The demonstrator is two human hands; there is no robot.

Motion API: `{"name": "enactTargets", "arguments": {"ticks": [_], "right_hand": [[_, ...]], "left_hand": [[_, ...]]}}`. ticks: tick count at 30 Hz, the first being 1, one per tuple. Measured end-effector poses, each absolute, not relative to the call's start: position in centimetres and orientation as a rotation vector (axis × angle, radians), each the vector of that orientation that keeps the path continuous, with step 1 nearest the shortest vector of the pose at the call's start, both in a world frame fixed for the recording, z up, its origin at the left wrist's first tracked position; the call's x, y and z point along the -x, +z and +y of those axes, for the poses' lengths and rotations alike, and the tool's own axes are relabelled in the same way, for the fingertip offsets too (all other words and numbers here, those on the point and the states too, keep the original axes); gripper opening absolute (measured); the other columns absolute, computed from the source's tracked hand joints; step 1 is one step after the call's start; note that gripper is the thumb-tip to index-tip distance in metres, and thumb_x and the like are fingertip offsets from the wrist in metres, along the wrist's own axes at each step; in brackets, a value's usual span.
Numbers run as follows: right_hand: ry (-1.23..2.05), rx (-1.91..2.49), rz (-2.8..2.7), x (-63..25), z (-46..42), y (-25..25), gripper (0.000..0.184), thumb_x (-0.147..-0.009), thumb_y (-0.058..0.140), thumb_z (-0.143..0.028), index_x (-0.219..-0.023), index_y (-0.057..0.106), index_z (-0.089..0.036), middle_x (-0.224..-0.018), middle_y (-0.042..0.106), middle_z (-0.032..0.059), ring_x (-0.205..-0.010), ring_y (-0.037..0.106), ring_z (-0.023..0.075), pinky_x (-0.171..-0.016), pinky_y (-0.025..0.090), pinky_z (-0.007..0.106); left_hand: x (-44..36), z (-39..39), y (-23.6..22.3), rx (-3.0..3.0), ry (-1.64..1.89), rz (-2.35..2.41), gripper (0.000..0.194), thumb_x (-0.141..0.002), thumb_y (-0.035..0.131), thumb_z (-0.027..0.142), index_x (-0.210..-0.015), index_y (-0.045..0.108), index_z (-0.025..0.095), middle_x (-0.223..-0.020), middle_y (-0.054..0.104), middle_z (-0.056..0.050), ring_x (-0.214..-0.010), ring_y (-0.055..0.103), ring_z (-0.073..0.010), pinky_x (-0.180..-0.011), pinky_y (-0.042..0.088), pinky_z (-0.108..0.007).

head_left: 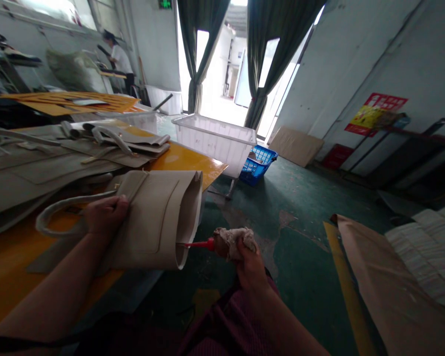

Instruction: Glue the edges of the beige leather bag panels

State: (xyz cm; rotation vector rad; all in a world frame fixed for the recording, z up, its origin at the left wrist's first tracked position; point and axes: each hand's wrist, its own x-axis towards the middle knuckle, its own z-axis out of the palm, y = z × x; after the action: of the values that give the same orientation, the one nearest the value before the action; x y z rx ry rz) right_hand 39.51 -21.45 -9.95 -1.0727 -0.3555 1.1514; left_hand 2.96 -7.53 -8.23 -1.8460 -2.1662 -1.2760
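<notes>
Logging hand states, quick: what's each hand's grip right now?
Left hand: closed, holding the beige bag.
Right hand: closed around the red-nozzled bottle.

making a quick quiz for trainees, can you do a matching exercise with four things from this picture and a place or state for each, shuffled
1. left hand
2. right hand
3. blue basket
4. dark curtains

A. next to the white tub
B. gathered narrow partway down
C. on the beige bag
D. holding the red-tipped bottle

Pairs: 1-C, 2-D, 3-A, 4-B

Smooth matt leather-like bag [152, 217], plastic nozzle [202, 244], rough cloth-like bottle wrap [230, 240], glossy tabletop [195, 162], plastic basket [255, 173].
</notes>
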Motion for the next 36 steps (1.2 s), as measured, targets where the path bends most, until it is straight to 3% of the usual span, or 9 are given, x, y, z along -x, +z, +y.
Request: {"name": "enactTargets", "arguments": {"ticks": [9,14,21,31,36], "right_hand": [[0.980,1.093,-0.471,-39.5,-22.2,-11.1,0.055,-0.052,0.102,-0.042,-0.091,0.067,-0.026,-0.081,0.072,-0.0029,-0.074,0.065,0.0175,-0.068,0.056,0.030],[0.972,1.088,-0.401,-40.0,-22.9,-10.6,0.059,-0.050,0.102,-0.041,-0.098,0.069,-0.027,-0.089,0.075,-0.0015,-0.080,0.067,0.0186,-0.073,0.056,0.030],[0.960,1.092,-0.606,-40.2,-22.6,-9.7,0.049,-0.056,0.100,-0.038,-0.091,0.068,-0.026,-0.083,0.071,-0.0021,-0.075,0.063,0.0176,-0.067,0.054,0.029],[1.121,1.078,-0.449,-40.2,-24.6,-11.6,0.053,-0.055,0.104,-0.049,-0.087,0.070,-0.024,-0.080,0.073,-0.0024,-0.069,0.067,0.0167,-0.065,0.057,0.028],[1.211,1.011,-0.364,-41.4,-24.5,-12.9,0.054,-0.061,0.104,-0.055,-0.095,0.078,-0.022,-0.094,0.082,0.0063,-0.080,0.076,0.0257,-0.069,0.064,0.037]], "left_hand": [[-3.8,-8.0,-7.2,1.810,-1.326,-2.202,0.042,-0.080,0.047,0.049,-0.047,0.037,0.024,-0.048,0.025,0.002,-0.050,0.034,-0.0138,-0.058,0.025,-0.031],[-3.8,-8.0,-7.0,1.829,-1.303,-2.236,0.039,-0.080,0.046,0.048,-0.049,0.039,0.024,-0.048,0.029,0.001,-0.052,0.037,-0.0145,-0.059,0.026,-0.030],[-4.0,-8.1,-6.7,1.825,-1.322,-2.254,0.039,-0.083,0.051,0.041,-0.050,0.039,0.023,-0.049,0.028,0.002,-0.054,0.037,-0.0141,-0.060,0.025,-0.029],[-4.0,-8.0,-7.0,1.822,-1.289,-2.228,0.038,-0.082,0.050,0.045,-0.051,0.042,0.024,-0.046,0.032,0.001,-0.052,0.039,-0.0154,-0.059,0.027,-0.030],[-2.0,-5.8,-6.1,2.113,-0.998,-2.380,0.044,-0.077,0.056,0.061,-0.056,0.057,0.022,-0.051,0.051,-0.001,-0.059,0.056,-0.0200,-0.058,0.037,-0.029]]}}
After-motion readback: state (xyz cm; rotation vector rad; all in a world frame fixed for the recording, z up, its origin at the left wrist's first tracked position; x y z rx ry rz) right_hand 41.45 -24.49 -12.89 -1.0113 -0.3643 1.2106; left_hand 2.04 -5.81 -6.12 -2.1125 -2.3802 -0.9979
